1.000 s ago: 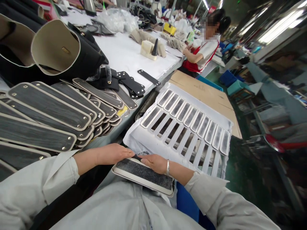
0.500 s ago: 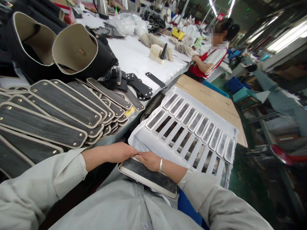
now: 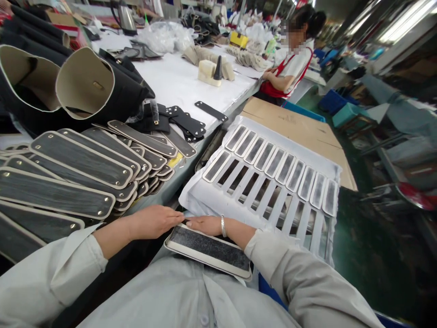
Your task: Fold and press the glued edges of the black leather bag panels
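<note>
Across the lap lies a dark base panel (image 3: 211, 248) with a cream rim, its long axis running from its left end, where both hands meet, down toward the right elbow. The left hand (image 3: 153, 222) rests palm down with its fingers straight and together, its tips at the panel's far left corner and nothing clasped. The right hand (image 3: 205, 224) lies flat along the panel's far edge, also uncurled, so it is the nearer one to the panel's middle. Just beyond the fingertips hangs the near edge of a slotted white sheet (image 3: 218, 200) carrying small panels (image 3: 273, 161). To the left, the table (image 3: 184, 86) edge and a fanned stack of panels (image 3: 75, 168) close that side in; open floor lies to the right.
</note>
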Tool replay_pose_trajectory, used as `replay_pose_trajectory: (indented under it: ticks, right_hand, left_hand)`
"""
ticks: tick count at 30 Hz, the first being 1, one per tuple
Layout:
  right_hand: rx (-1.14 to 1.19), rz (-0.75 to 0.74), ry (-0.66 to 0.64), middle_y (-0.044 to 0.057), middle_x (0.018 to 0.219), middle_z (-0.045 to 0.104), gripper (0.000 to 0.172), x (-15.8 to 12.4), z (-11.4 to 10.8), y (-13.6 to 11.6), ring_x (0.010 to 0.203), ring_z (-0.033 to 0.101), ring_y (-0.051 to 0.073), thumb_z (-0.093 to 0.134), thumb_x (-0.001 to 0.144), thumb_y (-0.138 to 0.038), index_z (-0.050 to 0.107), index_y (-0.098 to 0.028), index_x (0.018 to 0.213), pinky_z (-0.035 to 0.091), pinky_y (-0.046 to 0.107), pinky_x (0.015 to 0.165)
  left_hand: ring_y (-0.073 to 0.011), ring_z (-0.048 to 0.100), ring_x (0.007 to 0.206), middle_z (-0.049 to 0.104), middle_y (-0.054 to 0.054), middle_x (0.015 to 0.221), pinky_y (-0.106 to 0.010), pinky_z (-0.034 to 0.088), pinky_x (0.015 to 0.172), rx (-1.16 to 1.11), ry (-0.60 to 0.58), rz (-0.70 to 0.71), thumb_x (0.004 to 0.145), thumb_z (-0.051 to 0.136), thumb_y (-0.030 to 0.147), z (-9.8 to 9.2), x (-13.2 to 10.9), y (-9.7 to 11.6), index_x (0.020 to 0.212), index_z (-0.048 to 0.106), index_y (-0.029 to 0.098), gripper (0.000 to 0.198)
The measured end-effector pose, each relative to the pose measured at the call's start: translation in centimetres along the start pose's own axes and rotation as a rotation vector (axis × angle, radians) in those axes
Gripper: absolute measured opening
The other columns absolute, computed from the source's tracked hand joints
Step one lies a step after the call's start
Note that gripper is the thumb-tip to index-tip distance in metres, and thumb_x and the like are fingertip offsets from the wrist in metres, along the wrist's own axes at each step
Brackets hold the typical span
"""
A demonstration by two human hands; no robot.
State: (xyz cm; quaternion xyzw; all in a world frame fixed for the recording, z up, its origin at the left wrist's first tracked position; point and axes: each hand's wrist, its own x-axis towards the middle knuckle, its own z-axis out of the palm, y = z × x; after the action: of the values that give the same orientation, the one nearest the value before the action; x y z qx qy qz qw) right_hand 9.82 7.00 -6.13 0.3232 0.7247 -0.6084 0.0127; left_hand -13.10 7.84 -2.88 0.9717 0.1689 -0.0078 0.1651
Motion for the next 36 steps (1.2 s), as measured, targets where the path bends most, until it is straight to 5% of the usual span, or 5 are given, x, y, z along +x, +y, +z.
replay_pose_trajectory:
  ticks: [11,16,21,24,36]
  right_hand:
    - [-0.029,0.224,0.235,0.005,0.141,0.039,0.062,-14.3,0.8,3.4,0.131,0.035,0.021,0.034,0.088,-0.058,0.038,-0.021,0.138,0.022,0.037,0.112]
    - [-0.276,0.161,0.773,0.010,0.135,0.047,0.043,-18.6,4.9,1.5,0.126,0.040,0.021,0.043,0.089,-0.041,0.051,-0.020,0.126,0.029,0.042,0.108]
    - [-0.430,0.097,1.037,0.008,0.130,0.050,0.022,-19.0,11.9,1.8,0.128,0.036,0.025,0.059,0.081,-0.037,0.064,-0.023,0.098,0.027,0.048,0.108]
    - [-0.462,0.087,1.195,0.007,0.128,0.052,0.013,-18.1,14.2,2.8,0.129,0.034,0.025,0.057,0.083,-0.031,0.068,-0.024,0.085,0.027,0.049,0.107]
    - [-0.559,0.018,1.519,0.008,0.133,0.045,0.013,-15.9,15.1,2.6,0.128,0.034,0.028,0.055,0.077,-0.014,0.064,-0.019,0.069,0.035,0.052,0.101]
  left_hand:
    - [-0.0254,0.047,0.119,0.062,-0.007,0.120,-0.048,0.033,0.104,0.053,0.172,-0.048,0.088,0.048,0.025,-0.1,1.0,2.8,0.114,0.061,0.019,0.029]
    - [-0.0232,0.052,0.110,0.061,-0.007,0.119,-0.045,0.034,0.101,-0.080,0.210,0.059,0.087,0.052,0.033,1.7,4.1,7.6,0.116,0.058,0.019,0.033]
    - [-0.0223,0.054,0.100,0.066,-0.003,0.108,-0.041,0.043,0.088,-0.153,0.291,0.043,0.088,0.051,0.027,4.1,6.8,12.0,0.100,0.066,0.025,0.019]
    - [-0.0226,0.053,0.098,0.067,-0.003,0.103,-0.041,0.043,0.084,-0.126,0.351,-0.026,0.088,0.051,0.022,4.9,7.3,13.2,0.095,0.068,0.023,0.018]
    - [-0.0213,0.051,0.092,0.067,0.000,0.096,-0.040,0.041,0.084,-0.119,0.422,-0.160,0.087,0.052,0.021,5.1,8.0,14.8,0.086,0.068,0.022,0.017]
